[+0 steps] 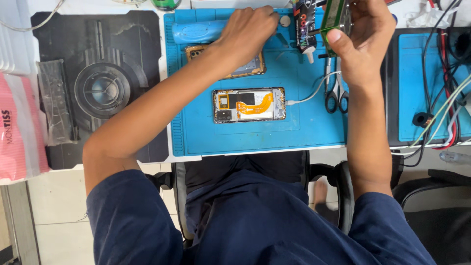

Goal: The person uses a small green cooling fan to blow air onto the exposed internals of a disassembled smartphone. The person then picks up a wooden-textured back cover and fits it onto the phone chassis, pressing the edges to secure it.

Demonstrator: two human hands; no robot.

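Head view, steeply down, close overhead.

Bright, even overhead light as I watch; soft shadows under my arms, sharp focus centrally, slight wide-angle bending at edges.

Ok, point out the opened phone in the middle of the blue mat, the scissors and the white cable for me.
opened phone (249, 105), head view, on the orange flex ribbon across its middle.
scissors (336, 100), head view, on the black handle loops.
white cable (314, 93), head view, on its curve right of the phone.
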